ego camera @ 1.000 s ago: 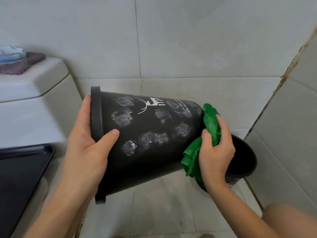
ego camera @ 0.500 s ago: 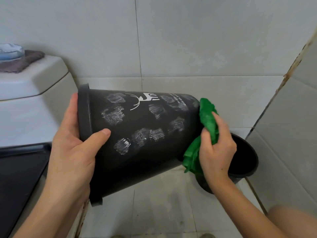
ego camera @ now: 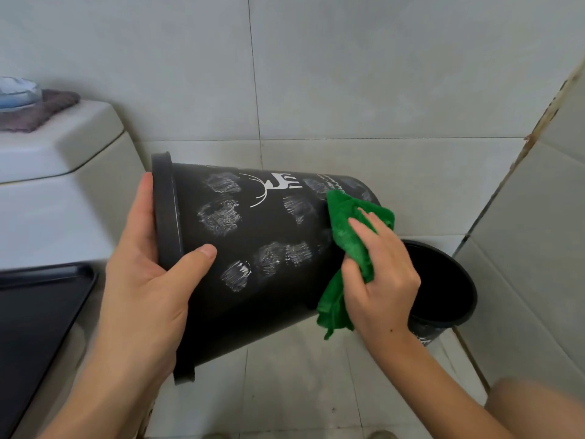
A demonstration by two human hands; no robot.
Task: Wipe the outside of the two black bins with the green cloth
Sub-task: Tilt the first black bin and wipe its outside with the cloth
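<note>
A black bin [ego camera: 253, 280] with a white deer print and several whitish smears is held tilted on its side in the air, rim to the left. My left hand [ego camera: 148, 293] grips that rim, thumb on the outer wall. My right hand [ego camera: 380, 280] holds the green cloth [ego camera: 348, 236] against the bin's side near its base. A second black bin [ego camera: 449, 293] stands upright on the floor behind my right hand, partly hidden by it.
A white toilet tank [ego camera: 57, 172] stands at left with a grey cloth [ego camera: 41, 112] and a bluish item on its lid. The dark toilet lid [ego camera: 34, 318] is at lower left. Tiled walls meet in a corner at right. My knee [ego camera: 544, 407] shows at lower right.
My right hand has slid the green cloth from the bin's base end up onto its side wall. The bin has shifted slightly in my left hand.
</note>
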